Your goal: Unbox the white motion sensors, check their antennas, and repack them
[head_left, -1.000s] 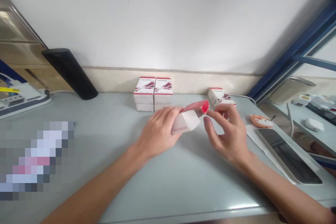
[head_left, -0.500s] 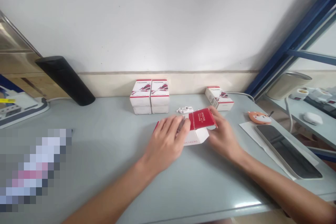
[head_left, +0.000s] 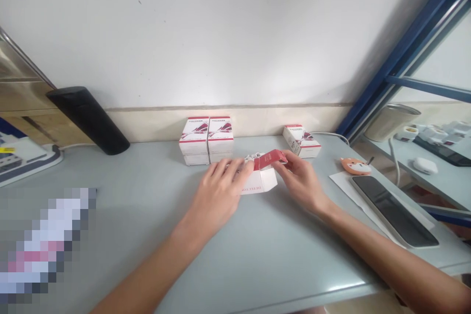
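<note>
A small red-and-white carton [head_left: 253,184] lies on its side on the grey table, its right end open. My left hand [head_left: 221,189] wraps over its left part and grips it. The fingers of my right hand [head_left: 301,181] pinch the carton's red end flap [head_left: 271,157], which is lifted and bent. A white side flap [head_left: 270,179] sticks out below. Just behind the carton are small white parts [head_left: 252,156], partly hidden by it and my left fingers. The inside of the carton is not visible.
Stacked white-and-red boxes [head_left: 206,142] stand by the wall, a single box [head_left: 302,141] to their right. A black cylinder [head_left: 88,120] leans at the left. On the right lie a phone [head_left: 393,211], paper [head_left: 340,181] and an orange animal-shaped object [head_left: 355,166].
The red flap, flatter before, is now tilted up and bent by my right fingers. Both hands and the carton sit slightly further left in view, as the camera has also shifted.
</note>
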A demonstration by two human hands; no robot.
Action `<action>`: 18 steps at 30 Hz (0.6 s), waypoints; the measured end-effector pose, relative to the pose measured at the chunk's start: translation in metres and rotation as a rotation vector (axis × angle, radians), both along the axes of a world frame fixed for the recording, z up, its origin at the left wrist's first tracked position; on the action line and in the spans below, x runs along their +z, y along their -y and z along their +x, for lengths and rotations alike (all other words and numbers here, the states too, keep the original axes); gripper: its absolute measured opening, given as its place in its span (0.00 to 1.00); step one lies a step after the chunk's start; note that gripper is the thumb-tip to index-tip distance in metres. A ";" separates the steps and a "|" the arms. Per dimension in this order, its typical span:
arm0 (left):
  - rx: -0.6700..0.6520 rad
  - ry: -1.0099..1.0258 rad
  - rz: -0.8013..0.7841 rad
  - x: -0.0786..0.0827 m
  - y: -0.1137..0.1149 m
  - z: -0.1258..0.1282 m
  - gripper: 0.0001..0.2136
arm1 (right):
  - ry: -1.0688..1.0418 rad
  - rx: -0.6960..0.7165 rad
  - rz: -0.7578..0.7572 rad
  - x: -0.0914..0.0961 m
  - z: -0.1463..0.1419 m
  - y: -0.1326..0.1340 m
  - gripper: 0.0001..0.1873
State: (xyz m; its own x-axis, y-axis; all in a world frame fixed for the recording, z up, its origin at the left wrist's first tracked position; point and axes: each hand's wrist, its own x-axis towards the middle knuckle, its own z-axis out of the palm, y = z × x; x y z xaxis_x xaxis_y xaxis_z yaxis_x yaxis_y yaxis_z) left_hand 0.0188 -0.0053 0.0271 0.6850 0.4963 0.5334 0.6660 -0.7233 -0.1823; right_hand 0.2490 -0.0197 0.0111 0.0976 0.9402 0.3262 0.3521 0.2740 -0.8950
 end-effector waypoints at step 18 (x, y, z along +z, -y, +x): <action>-0.117 0.440 -0.551 0.007 0.027 0.000 0.28 | -0.494 -0.110 -0.147 0.016 0.018 -0.002 0.09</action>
